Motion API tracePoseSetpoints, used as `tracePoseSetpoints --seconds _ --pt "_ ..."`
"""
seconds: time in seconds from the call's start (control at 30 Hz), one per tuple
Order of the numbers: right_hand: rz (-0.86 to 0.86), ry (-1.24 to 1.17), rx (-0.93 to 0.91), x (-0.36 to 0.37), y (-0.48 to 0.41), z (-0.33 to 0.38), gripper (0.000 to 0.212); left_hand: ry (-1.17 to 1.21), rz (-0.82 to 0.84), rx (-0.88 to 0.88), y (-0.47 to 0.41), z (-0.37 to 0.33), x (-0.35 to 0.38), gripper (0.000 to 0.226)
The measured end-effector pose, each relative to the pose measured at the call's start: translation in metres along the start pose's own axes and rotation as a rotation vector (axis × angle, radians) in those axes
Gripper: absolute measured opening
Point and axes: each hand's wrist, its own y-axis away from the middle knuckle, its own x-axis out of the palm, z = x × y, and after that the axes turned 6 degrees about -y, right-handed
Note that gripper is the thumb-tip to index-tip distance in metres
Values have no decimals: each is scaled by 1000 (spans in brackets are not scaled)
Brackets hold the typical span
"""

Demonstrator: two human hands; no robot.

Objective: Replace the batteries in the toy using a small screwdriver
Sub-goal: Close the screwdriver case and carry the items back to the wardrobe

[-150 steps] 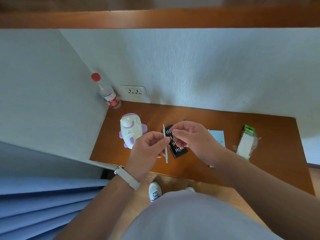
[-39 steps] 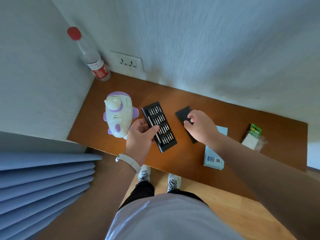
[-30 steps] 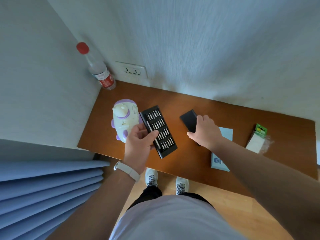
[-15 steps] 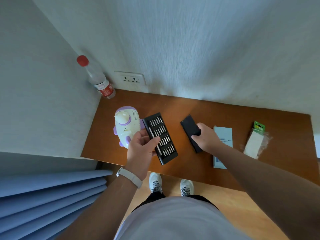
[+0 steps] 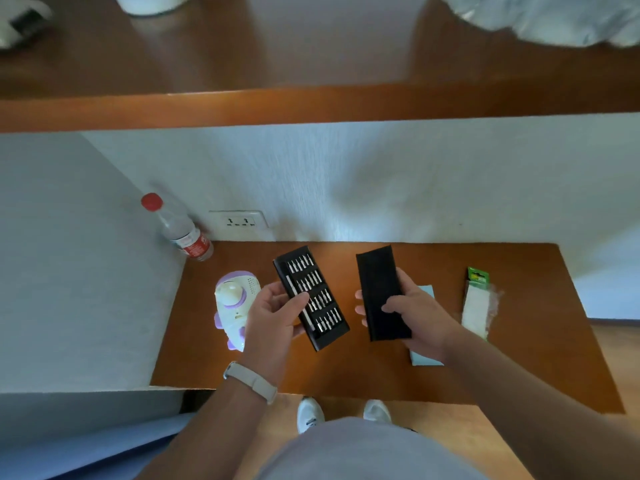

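Your left hand [image 5: 273, 317] gripped the bit tray [image 5: 313, 292] and your right hand [image 5: 417, 317] the black sleeve [image 5: 379, 285], held apart, the toy [image 5: 235, 303] lying just left on the desk [image 5: 519, 362]; seemingly readying tools, you next needed a free hand for the screwdriver [image 5: 300, 304].

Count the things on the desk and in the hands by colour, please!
Black: 2, bit tray and cover
Purple and white: 1, toy
Light blue: 1, box
Clear: 1, bottle
Green and white: 1, battery pack
Total: 6

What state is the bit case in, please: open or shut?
Open: left hand holds the exposed bit tray, right hand holds its black cover apart.
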Motion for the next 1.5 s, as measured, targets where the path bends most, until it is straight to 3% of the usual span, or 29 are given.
tracePoseSetpoints --seconds 0.17,0.4,0.53,0.7,0.9,1.07,1.33,1.5 --pt "-37 -61 -23 9 24 18 32 10 49 29 -1 -12 4 19" --pt "-77 -70 -118 8 41 27 40 40 76 44 3 -25 14 18" --pt "-71 -55 -135 6 51 33 58 58 89 53 7 -30 17 21" --pt "-35 -27 -191 4 61 41 53 82 100 70 12 -37 23 23" --pt "28 502 -375 -2 76 51 43 116 124 117 21 -48 34 23" --pt "6 920 -444 -7 85 54 52 189 122 147 30 -54 42 20" --pt "-44 1192 -568 -23 94 58 59 285 103 155 39 -55 52 22" --pt "-63 1355 -766 -34 99 56 59 370 79 167 47 -58 59 35"
